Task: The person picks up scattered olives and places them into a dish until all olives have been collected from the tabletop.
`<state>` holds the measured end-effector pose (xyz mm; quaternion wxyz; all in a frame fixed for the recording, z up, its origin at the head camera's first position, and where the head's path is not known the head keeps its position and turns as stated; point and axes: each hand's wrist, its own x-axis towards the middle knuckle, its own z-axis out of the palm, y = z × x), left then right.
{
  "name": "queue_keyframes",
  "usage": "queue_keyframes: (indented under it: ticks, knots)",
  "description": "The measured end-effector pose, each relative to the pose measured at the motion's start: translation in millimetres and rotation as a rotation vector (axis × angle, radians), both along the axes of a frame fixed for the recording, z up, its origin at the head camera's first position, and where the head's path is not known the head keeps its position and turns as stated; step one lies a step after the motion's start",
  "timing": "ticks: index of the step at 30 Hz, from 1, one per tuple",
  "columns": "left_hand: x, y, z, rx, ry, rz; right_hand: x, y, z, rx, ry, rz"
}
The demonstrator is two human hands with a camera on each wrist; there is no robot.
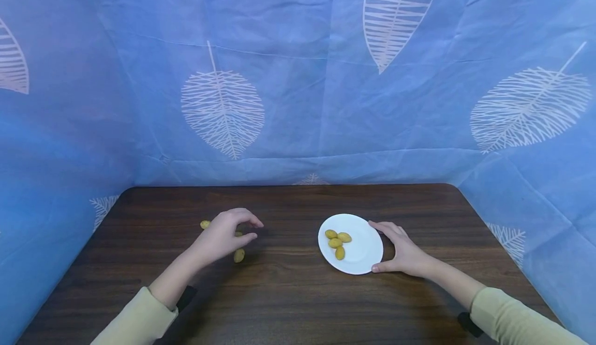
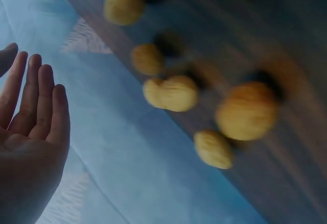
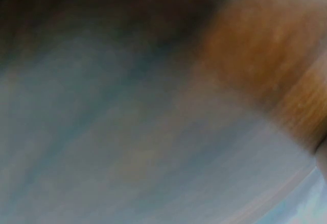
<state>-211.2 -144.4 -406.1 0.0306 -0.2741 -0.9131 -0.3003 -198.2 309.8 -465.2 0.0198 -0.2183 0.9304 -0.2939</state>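
My left hand (image 1: 225, 235) hovers over the left half of the table, thumb and fingers apart with nothing between them. Beneath and beside it lie several small yellow oval pieces, like fruits or tiny potatoes; one piece (image 1: 239, 255) shows below the thumb, another (image 1: 205, 224) by the wrist side. The left wrist view shows the same hand (image 2: 38, 117) with fingers extended, away from several yellow pieces (image 2: 248, 113). My right hand (image 1: 404, 252) holds the right rim of a white plate (image 1: 365, 254), thumb at the near edge, fingers at the far edge. Several yellow pieces (image 1: 335, 243) rest on the plate's left side.
The dark wood table (image 1: 288, 293) has rounded far corners. A blue cloth (image 1: 298, 102) with white leaf prints hangs behind it and along both sides. The right wrist view is too blurred to make out much.
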Motion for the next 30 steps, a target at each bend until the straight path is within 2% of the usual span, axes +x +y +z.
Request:
queue_keyframes:
  ticks: [14,21,30]
  knots:
    - [10.9,-26.8,-31.1,-0.044,-0.082,0.071,-1.1,1.9,-2.6,-0.006,0.003,0.006]
    - [14.8,-30.0,-36.8,-0.071,-0.149,0.103,-0.1,1.0,-1.6,-0.009,0.002,0.004]
    - [14.0,-30.6,-41.8,-0.108,-0.174,0.048,0.4,0.0,0.6,0.002,-0.001,-0.004]
